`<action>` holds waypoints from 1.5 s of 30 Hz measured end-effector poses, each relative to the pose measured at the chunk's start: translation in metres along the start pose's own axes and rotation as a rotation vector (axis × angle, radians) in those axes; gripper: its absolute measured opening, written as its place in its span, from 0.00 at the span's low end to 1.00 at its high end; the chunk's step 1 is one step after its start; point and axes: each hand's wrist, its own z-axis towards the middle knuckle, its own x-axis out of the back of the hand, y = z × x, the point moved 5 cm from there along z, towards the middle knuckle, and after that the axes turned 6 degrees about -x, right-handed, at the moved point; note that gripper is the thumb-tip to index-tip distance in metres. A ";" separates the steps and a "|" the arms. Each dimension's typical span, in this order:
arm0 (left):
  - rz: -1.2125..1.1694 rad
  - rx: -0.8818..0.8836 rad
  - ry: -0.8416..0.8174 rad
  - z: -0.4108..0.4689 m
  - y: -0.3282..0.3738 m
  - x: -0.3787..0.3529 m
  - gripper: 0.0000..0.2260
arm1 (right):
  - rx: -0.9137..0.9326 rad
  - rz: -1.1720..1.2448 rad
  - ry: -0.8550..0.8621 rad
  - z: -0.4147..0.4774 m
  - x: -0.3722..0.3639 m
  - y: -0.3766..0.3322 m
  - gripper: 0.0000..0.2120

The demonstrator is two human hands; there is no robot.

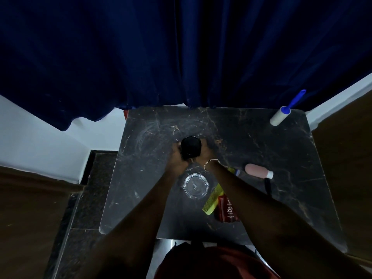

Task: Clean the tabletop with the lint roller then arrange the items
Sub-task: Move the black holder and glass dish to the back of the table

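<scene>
I am reaching both arms out over the dark marble table [261,141], and my hands are meeting around a black round object [191,145] near the table's middle. My left hand [178,153] is cupping its left side and my right hand [206,153] its right side; the fingers of both are wrapping the object, though the light is too dim to tell exactly how each finger is lying. A thin chain bracelet [210,163] is sitting on my right wrist.

Taking the black object as the landmark: the lint roller [280,115] is lying well away to its far right, at the table's back right corner — white roll on the table, blue handle pointing back toward the dark blue curtain [181,47]. Just nearer to me than the object, between my forearms, a clear glass ashtray [195,186] is resting on the table. To the near right of the object, a yellow-green comb [211,204] is lying partly under my right forearm, touching a red box [228,210] beside it. Further right, a pink bottle [257,170] with a white cap is lying on its side, and a thin black item [267,187] — I cannot tell what — is lying just beside the cap.
</scene>
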 end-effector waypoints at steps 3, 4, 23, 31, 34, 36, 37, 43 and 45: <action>-0.058 0.020 0.000 0.002 0.001 -0.002 0.33 | 0.012 -0.003 -0.008 0.000 -0.002 0.001 0.39; -0.058 0.025 -0.004 0.002 0.001 -0.002 0.33 | 0.014 -0.005 -0.023 0.001 -0.003 0.001 0.40; -0.057 -0.051 0.102 -0.060 0.022 -0.105 0.09 | -0.057 -0.041 0.233 -0.090 0.106 0.174 0.12; 0.158 0.025 -0.163 -0.079 0.054 -0.231 0.05 | -0.297 -0.033 0.195 -0.102 0.156 0.260 0.12; 0.219 0.064 -0.236 -0.085 0.060 -0.265 0.08 | -0.351 -0.015 0.139 -0.098 0.161 0.271 0.14; 0.231 0.084 -0.237 -0.087 0.064 -0.281 0.09 | -0.369 0.016 0.138 -0.096 0.163 0.273 0.12; 0.234 0.095 -0.237 -0.087 0.066 -0.288 0.10 | -0.357 0.012 0.122 -0.094 0.163 0.273 0.10; 0.257 0.159 -0.265 -0.094 0.072 -0.310 0.13 | -0.275 -0.073 0.068 -0.086 0.162 0.276 0.12; 0.240 0.170 -0.271 -0.097 0.073 -0.316 0.13 | -0.255 -0.105 0.075 -0.088 0.163 0.277 0.13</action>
